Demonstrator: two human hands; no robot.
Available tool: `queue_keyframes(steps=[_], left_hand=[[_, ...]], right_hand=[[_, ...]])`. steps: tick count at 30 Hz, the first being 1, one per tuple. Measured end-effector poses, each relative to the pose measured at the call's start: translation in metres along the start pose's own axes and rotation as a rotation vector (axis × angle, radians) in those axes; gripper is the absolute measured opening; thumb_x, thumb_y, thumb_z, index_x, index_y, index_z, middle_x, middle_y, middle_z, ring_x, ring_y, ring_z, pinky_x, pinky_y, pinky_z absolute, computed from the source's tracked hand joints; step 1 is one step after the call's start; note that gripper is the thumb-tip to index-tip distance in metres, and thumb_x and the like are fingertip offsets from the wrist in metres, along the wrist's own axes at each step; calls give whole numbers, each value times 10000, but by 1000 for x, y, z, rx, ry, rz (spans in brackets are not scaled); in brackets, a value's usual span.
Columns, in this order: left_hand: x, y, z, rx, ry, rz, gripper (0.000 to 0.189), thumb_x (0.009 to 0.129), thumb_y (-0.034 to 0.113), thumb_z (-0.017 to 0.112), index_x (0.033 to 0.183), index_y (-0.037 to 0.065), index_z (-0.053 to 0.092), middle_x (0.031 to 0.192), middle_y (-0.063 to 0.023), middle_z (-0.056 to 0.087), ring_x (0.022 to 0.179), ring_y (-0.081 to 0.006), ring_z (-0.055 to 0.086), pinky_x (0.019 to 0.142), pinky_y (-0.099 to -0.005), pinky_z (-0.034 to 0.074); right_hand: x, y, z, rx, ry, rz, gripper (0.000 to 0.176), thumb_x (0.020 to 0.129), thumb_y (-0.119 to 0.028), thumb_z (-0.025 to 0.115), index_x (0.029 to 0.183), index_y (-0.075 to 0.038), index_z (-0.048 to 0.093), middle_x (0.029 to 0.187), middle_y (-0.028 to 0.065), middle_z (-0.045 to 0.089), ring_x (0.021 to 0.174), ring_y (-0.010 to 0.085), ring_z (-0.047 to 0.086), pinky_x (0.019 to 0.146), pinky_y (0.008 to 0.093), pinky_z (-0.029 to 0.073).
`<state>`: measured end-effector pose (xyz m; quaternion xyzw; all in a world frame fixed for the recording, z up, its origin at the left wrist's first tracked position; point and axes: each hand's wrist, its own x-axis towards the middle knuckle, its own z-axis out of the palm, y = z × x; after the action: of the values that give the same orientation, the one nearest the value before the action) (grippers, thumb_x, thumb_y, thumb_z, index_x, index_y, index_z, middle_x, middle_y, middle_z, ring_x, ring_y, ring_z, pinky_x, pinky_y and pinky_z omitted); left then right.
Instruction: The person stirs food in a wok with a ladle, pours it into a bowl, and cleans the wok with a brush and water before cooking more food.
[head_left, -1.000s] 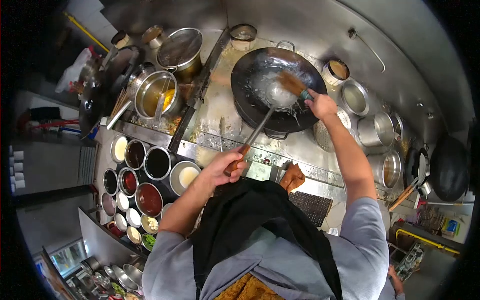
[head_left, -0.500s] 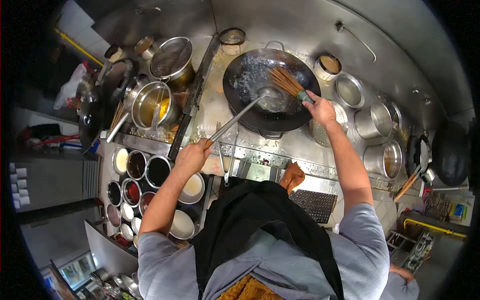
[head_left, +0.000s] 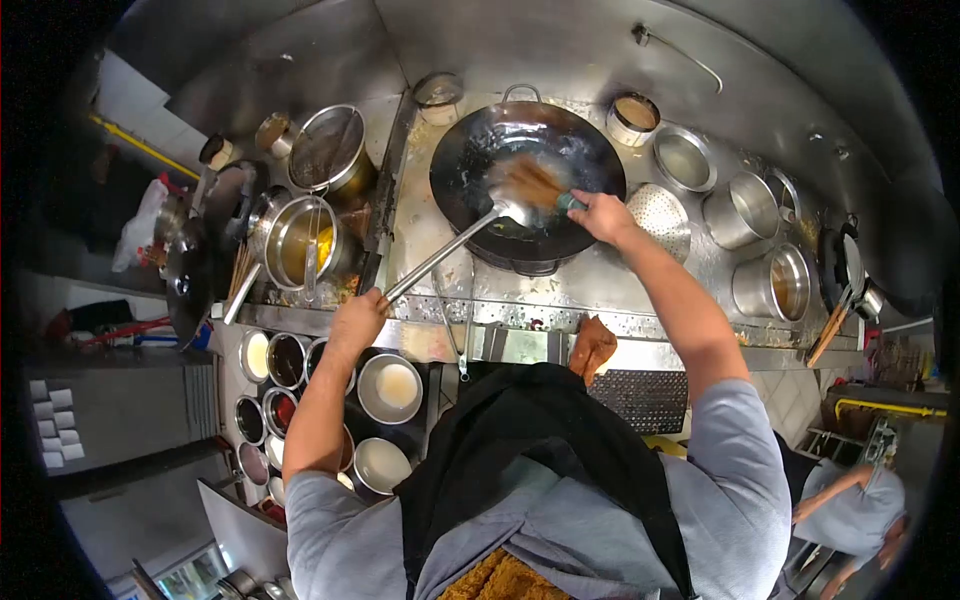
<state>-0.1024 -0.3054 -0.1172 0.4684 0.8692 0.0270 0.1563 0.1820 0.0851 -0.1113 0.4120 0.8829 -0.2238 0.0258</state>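
A large black wok point(head_left: 455, 165) sits on the steel range. My right hand point(head_left: 603, 217) is closed round the green-bound handle of a bamboo wok brush point(head_left: 532, 184). Its bristles are inside the wok, blurred by motion, close to the bowl of a ladle. That long-handled metal ladle point(head_left: 440, 256) slants up from the lower left, its bowl in the wok. My left hand point(head_left: 359, 322) is wrapped round the end of the handle. The wok's inner surface looks wet, with pale residue around the brush.
A perforated strainer point(head_left: 660, 222) and steel pots point(head_left: 741, 210) stand right of the wok. On the left are a deep pot point(head_left: 350, 172) and a handled saucepan point(head_left: 285, 245). Sauce bowls point(head_left: 388, 390) line the lower left. Another person point(head_left: 855, 505) is at the lower right.
The brush has moved left and down, beside the ladle's bowl. My left hand has shifted left and down with the ladle's handle. The view has tilted slightly; the other person shows more.
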Motion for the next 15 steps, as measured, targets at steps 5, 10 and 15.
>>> queue_keyframes(steps=[5, 10, 15], left_hand=[[6, -8, -3, 200, 141, -50, 118, 945, 257, 552, 981, 145, 554, 784, -167, 698, 717, -385, 686, 635, -540, 520], [7, -17, 10, 225, 188, 5, 87, 937, 230, 554, 949, 145, 548, 772, -143, 689, 702, -374, 682, 611, -519, 522], [21, -23, 11, 197, 252, 59, 105, 932, 245, 563, 907, 143, 554, 776, -137, 683, 702, -372, 675, 604, -524, 510]], right_hand=[[4, -4, -23, 276, 85, 94, 530, 892, -430, 658, 1360, -190, 586, 1237, 205, 638, 1178, 350, 603, 1016, 409, 463], [11, -2, -12, 125, 5, 91, 528, 891, -422, 658, 1361, -194, 584, 1221, 221, 641, 1181, 352, 602, 1016, 400, 461], [7, -10, -17, 213, 57, 74, 520, 885, -414, 665, 1358, -213, 586, 1237, 219, 633, 1177, 362, 602, 1023, 402, 457]])
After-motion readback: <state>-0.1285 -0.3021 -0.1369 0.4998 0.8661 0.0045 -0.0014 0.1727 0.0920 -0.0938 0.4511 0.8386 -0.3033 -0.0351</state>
